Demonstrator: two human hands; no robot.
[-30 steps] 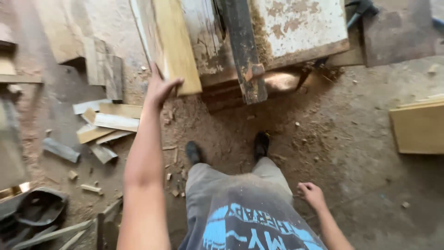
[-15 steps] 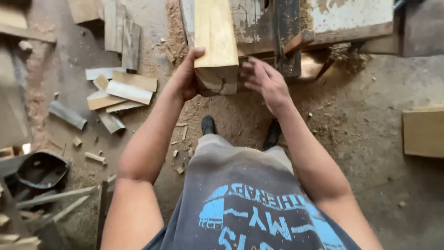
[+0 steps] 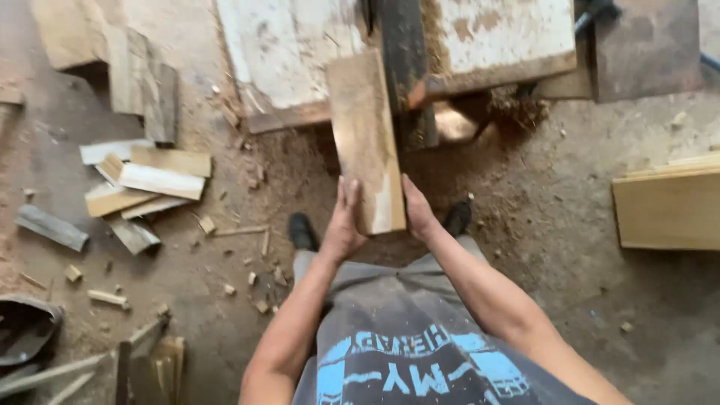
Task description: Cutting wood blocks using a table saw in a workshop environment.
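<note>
Both palms clamp the near end of the long pale rough-sawn wooden plank, left hand and right hand pressing its sides, and it now lies flatter than a moment ago, crossing the front edge of the worn white-painted saw bench beside the dark metal rail.

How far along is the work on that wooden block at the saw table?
Done: offcuts lie piled on the sawdust-strewn floor. In hand: the left hand and right hand grip the near end of the wooden block, whose far end rests on the saw table. Left: no cut shows in this block.
</note>
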